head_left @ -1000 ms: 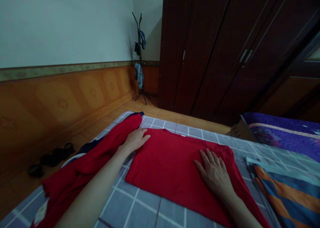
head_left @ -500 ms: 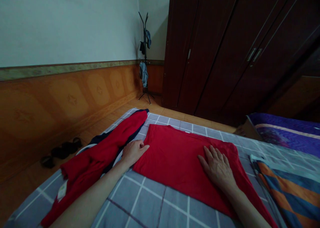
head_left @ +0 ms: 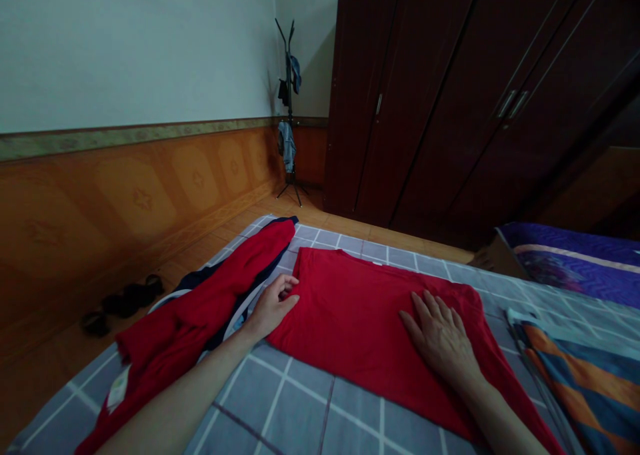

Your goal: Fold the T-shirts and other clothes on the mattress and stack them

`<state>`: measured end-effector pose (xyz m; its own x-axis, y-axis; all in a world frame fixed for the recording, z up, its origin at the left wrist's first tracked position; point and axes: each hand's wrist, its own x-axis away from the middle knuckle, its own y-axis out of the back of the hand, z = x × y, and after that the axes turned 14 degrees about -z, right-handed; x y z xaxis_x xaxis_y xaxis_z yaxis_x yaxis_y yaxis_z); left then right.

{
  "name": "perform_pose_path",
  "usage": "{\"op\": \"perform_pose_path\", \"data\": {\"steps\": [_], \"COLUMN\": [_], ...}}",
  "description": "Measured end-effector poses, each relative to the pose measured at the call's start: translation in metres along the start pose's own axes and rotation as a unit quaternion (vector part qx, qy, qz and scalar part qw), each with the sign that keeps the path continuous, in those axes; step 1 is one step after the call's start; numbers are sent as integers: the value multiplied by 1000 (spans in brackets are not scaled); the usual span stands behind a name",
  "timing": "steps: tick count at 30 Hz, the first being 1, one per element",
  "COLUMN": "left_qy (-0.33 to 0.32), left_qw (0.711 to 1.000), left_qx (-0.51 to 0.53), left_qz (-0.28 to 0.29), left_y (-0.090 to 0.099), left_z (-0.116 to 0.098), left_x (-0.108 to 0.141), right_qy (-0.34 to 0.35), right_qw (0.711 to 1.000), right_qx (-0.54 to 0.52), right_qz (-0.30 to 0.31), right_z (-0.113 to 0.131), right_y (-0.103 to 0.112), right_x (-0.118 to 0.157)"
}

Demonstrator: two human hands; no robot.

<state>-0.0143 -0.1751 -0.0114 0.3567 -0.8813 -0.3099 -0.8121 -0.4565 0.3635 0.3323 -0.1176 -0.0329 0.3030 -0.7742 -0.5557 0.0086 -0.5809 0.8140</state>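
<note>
A red T-shirt (head_left: pixel 350 315) lies spread on the bed, partly folded, its far edge showing a small white label. My left hand (head_left: pixel 274 306) rests at the shirt's left edge, fingers loosely curled with the thumb apart from them. On the right half of the cloth my right hand (head_left: pixel 443 338) lies flat, palm down and fingers spread. Left of my left hand is a heap of clothing with a red garment (head_left: pixel 200 308) on top and dark blue and white cloth under it. My left forearm covers part of that heap.
A grey checked bedsheet (head_left: pixel 295 392) covers the bed. An orange and blue garment (head_left: pixel 585 375) lies at the right. Beyond stand a dark wardrobe (head_left: pixel 425 95), a coat rack (head_left: pixel 289 108) with clothes, and a purple-covered item (head_left: pixel 575 255). Black shoes (head_left: pixel 130 300) sit on the floor.
My left hand's fingers have loosened and parted from the thumb at the shirt's edge. My right hand stays flat on the cloth. The view has shifted slightly.
</note>
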Motion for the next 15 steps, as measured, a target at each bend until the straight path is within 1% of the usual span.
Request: {"op": "perform_pose_path", "data": {"steps": [3, 6, 10, 12, 15], "left_qy": [3, -16, -46, -41, -20], "left_qw": [1000, 999, 996, 996, 997], "left_qx": [11, -24, -73, -77, -71], "left_qz": [-20, -24, 14, 33, 39], "left_y": [0, 0, 1, 1, 1], "left_z": [-2, -2, -2, -1, 1], "left_x": [1, 2, 3, 2, 1], "right_qy": [-1, 4, 14, 17, 22], "right_qw": [1000, 1000, 1000, 999, 999], "right_qx": [-2, -3, -1, -1, -2], "right_qz": [-8, -16, -23, -27, -34], "right_z": [-1, -1, -2, -3, -4], "right_y": [-2, -3, -3, -4, -5], "right_x": [1, 2, 2, 2, 3]}}
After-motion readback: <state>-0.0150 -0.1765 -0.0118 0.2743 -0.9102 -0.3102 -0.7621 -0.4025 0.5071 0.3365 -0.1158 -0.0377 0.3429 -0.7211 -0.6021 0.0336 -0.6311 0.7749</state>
